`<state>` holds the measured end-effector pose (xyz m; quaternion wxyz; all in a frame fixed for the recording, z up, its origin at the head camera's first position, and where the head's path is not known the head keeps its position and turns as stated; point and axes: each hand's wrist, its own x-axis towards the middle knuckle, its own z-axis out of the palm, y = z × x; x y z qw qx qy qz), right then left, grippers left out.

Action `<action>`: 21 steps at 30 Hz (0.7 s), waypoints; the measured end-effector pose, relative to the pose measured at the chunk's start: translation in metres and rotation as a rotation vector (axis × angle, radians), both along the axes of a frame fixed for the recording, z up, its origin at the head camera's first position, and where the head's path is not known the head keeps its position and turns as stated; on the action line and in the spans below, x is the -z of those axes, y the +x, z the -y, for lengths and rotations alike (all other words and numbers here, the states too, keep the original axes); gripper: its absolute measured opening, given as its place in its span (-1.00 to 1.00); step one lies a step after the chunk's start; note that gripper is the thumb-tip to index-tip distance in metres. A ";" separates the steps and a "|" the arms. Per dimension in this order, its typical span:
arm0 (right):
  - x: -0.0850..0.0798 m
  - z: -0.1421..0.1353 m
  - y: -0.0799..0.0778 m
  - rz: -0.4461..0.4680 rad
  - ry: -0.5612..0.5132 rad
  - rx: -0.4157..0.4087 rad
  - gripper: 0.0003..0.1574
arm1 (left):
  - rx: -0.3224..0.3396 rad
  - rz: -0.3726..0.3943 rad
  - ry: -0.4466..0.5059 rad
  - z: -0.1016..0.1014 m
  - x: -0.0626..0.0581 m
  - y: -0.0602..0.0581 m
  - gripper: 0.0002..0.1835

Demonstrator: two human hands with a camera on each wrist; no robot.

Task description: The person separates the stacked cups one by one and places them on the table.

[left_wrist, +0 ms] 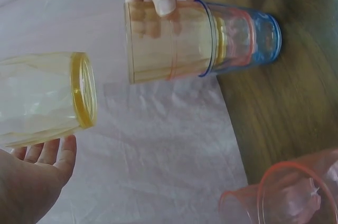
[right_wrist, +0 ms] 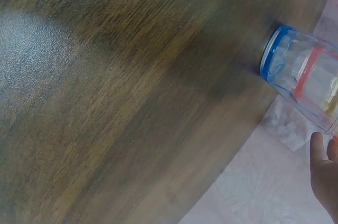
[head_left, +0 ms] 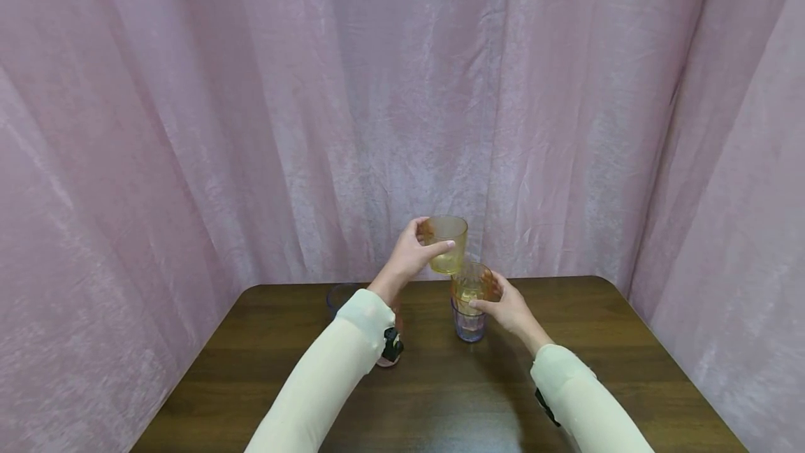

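My left hand (head_left: 410, 257) grips a clear yellow cup (head_left: 454, 231) and holds it upright in the air. Just below and to its right stands a stack of nested cups on the table. The stack's outermost cup is a blue one (head_left: 469, 328), with a red cup (left_wrist: 250, 34) inside it and another yellow cup (left_wrist: 153, 44) rising from the top. My right hand (head_left: 514, 311) holds this upper yellow cup, its thumb across the near side and fingers behind. In the head view, the raised cup's base overlaps the stack's rim.
Left of the stack, my left forearm partly hides a blue-rimmed cup (head_left: 339, 292) and a reddish cup (head_left: 388, 362). Red cups (left_wrist: 296, 197) also show in the left wrist view. Behind the brown wooden table (head_left: 428, 404) hangs a pink curtain (head_left: 402, 110).
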<state>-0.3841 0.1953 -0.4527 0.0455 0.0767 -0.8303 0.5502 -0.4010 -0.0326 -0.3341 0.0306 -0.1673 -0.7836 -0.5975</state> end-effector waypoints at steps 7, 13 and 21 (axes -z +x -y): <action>-0.001 0.001 0.001 -0.011 -0.002 0.006 0.07 | -0.033 -0.009 0.011 0.016 -0.001 -0.001 -0.01; -0.001 0.000 0.002 -0.015 -0.007 -0.004 0.04 | -0.051 -0.031 0.043 0.030 -0.002 -0.001 -0.06; -0.002 0.001 0.002 0.012 0.011 0.012 0.08 | -0.064 -0.032 0.050 0.054 -0.004 0.002 -0.06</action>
